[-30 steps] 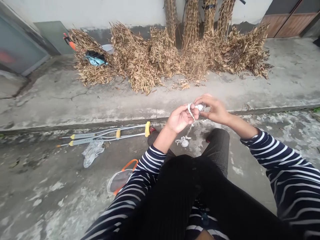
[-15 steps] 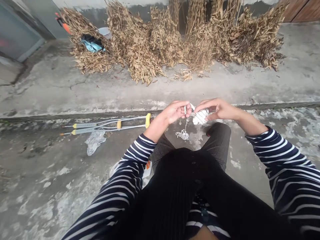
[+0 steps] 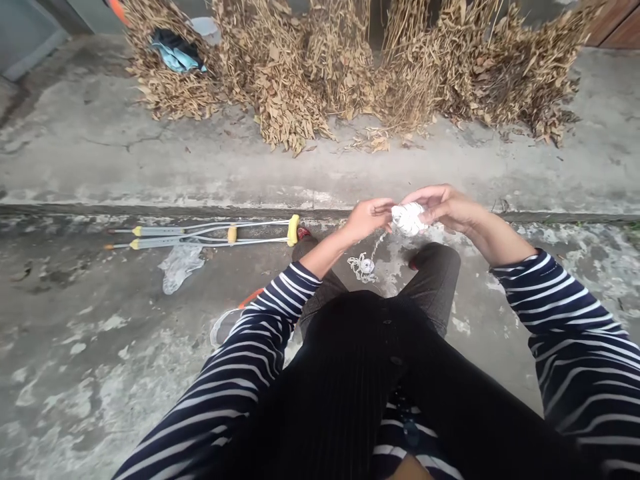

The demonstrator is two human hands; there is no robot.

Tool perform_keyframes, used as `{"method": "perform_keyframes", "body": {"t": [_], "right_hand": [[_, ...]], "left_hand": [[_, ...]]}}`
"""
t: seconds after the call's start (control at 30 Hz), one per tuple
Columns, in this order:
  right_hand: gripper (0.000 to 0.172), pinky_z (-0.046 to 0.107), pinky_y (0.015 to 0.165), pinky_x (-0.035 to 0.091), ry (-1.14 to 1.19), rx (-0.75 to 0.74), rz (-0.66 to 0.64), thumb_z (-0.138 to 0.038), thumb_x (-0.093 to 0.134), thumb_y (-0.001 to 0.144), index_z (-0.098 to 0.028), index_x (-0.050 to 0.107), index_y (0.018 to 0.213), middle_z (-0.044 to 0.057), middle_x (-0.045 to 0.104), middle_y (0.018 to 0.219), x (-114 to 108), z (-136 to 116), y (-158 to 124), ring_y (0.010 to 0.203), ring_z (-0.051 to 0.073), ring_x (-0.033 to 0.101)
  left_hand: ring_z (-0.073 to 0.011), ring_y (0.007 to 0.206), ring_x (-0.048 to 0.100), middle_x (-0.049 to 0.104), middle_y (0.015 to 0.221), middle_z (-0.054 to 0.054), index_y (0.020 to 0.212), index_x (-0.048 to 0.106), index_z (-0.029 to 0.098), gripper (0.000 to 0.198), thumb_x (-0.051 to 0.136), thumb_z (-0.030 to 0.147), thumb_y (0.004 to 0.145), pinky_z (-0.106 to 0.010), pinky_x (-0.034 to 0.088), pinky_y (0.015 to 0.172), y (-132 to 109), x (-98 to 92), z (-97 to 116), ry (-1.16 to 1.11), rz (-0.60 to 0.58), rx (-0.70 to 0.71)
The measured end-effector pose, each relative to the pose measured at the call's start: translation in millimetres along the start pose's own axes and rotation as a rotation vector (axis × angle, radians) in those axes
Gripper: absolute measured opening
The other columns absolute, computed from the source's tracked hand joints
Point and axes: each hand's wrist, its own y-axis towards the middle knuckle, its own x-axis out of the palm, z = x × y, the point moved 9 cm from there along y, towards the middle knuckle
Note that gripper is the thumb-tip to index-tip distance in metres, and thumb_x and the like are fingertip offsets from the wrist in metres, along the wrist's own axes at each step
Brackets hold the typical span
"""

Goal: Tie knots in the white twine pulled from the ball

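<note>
A white wound bundle of cord [image 3: 409, 219] is held up above my knees. My right hand [image 3: 445, 208] is closed round its right side, thumb on the near face. At the bundle's left side, my left hand [image 3: 373, 219] has its fingers curled on the white cord. From there a strand hangs to a loose white coil [image 3: 367, 265] that lies on the ground between my legs. The left fingertips are partly hidden behind the bundle.
A pair of crutches [image 3: 210, 235] lies on the ground to the left, beside a crumpled clear plastic bag [image 3: 181, 268]. Dried plant bundles [image 3: 290, 80] lean along the wall behind a low concrete step [image 3: 225, 177]. A blue and black cloth [image 3: 177, 51] rests on them.
My left hand has moved right, up against the bundle. The bundle has turned in my right hand and now shows a rounder face. The whole view has shifted slightly.
</note>
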Motion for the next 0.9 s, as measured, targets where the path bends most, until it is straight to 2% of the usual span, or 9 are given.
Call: {"method": "perform_keyframes", "body": {"t": [0.1,0.17,0.23,0.43,0.53,0.7,0.8,0.9], "right_hand": [[0.045,0.029,0.051,0.059,0.103,0.009,0.044,-0.014,0.094,0.050,-0.019,0.082,0.094,0.004,0.078,0.082,-2.3,-0.2,2.1,0.065,0.019,0.071],[0.044,0.027,0.048,0.057,0.173,-0.019,0.077,-0.013,0.092,0.051,-0.020,0.082,0.093,0.003,0.077,0.080,-3.1,-0.2,2.2,0.063,0.017,0.070],[0.042,0.024,0.048,0.055,0.222,-0.058,0.104,-0.014,0.090,0.054,-0.020,0.081,0.094,0.002,0.076,0.080,-1.5,3.4,1.2,0.063,0.016,0.068],[0.049,0.028,0.059,0.061,0.340,-0.182,0.241,-0.020,0.091,0.057,-0.024,0.081,0.104,0.001,0.078,0.095,11.0,34.0,-6.5,0.069,0.014,0.068],[0.046,0.032,0.065,0.063,0.347,-0.202,0.323,-0.024,0.092,0.057,-0.024,0.082,0.102,0.002,0.079,0.093,12.6,44.7,-14.3,0.071,0.016,0.068],[0.043,0.037,0.068,0.064,0.244,-0.275,0.404,-0.023,0.092,0.060,-0.026,0.082,0.101,0.002,0.078,0.098,6.0,34.1,-27.4,0.080,0.020,0.071],[0.041,0.038,0.066,0.064,0.257,-0.320,0.434,-0.022,0.092,0.060,-0.026,0.082,0.100,0.002,0.079,0.098,2.3,28.1,-29.9,0.080,0.020,0.072],[0.040,0.038,0.065,0.066,0.307,-0.355,0.479,-0.022,0.090,0.059,-0.027,0.083,0.098,0.002,0.079,0.098,-3.1,26.2,-32.3,0.084,0.022,0.073]], "left_hand": [[-0.0139,0.062,0.068,0.077,0.079,-0.006,0.099,0.079,0.009,0.017,0.078,0.013,0.082,-0.024,0.056,0.058,4.8,6.1,-3.7,-0.036,0.077,0.034],[-0.0125,0.056,0.064,0.072,0.067,-0.002,0.097,0.080,0.010,0.013,0.076,0.017,0.087,-0.022,0.053,0.055,9.4,5.9,-2.8,-0.014,0.082,0.061],[-0.0117,0.053,0.062,0.070,0.063,-0.001,0.097,0.080,0.010,0.014,0.075,0.021,0.090,-0.021,0.051,0.053,12.7,4.6,-1.3,0.031,0.056,0.082],[-0.0131,0.061,0.068,0.078,0.079,-0.007,0.098,0.080,0.009,0.025,0.075,0.033,0.093,-0.022,0.054,0.055,6.6,4.8,-9.4,0.089,-0.029,0.031],[-0.0143,0.064,0.070,0.078,0.081,-0.008,0.096,0.079,0.009,0.031,0.075,0.039,0.094,-0.024,0.056,0.058,0.7,9.6,-12.2,0.070,-0.081,0.027],[-0.0148,0.067,0.071,0.075,0.076,-0.007,0.090,0.076,0.009,0.036,0.077,0.045,0.092,-0.024,0.056,0.061,-3.3,14.5,-23.7,0.061,-0.187,-0.003],[-0.0130,0.070,0.070,0.076,0.081,-0.008,0.090,0.075,0.010,0.036,0.076,0.046,0.092,-0.022,0.054,0.061,-5.7,11.0,-43.2,0.117,-0.219,-0.042],[-0.0122,0.071,0.069,0.075,0.083,-0.009,0.089,0.073,0.010,0.033,0.071,0.042,0.095,-0.020,0.052,0.060,-8.4,-2.2,-69.5,0.179,-0.177,-0.087]]}}
